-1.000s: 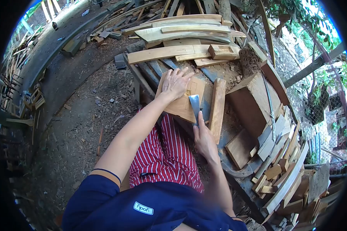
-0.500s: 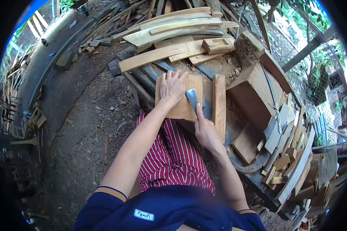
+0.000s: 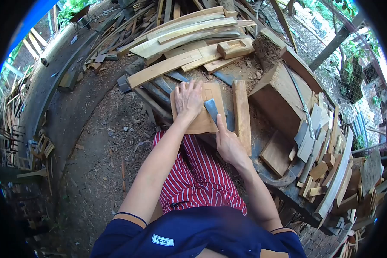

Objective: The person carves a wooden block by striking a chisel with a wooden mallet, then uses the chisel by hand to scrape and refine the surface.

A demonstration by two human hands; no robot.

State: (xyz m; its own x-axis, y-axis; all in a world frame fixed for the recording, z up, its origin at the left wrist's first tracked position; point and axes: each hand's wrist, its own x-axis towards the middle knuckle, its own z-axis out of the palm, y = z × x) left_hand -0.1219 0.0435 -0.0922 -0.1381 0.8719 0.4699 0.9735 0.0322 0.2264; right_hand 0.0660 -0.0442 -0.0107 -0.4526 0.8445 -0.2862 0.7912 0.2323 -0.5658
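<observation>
Near the centre of the head view a flat square wooden board (image 3: 208,124) lies at the bench's near edge, with a small rectangle outlined at its top. My left hand (image 3: 188,101) rests on the board's left part, fingers spread and flat. My right hand (image 3: 230,147) is wrapped round the handle of a wide metal blade (image 3: 211,109), the index finger stretched along it. The blade lies over the right part of the board, below the outline. Just right of the board is a thick wooden bar (image 3: 241,116).
Long planks (image 3: 165,66) are stacked across the far side of the bench, with a hollowed wooden block (image 3: 235,48) on them. A large brown box-like block (image 3: 281,101) stands to the right. Offcuts (image 3: 318,170) pile up at the far right.
The whole view has shifted slightly, moving the scene a little to the left. Both hands keep nearly the same places on the board and the blade.
</observation>
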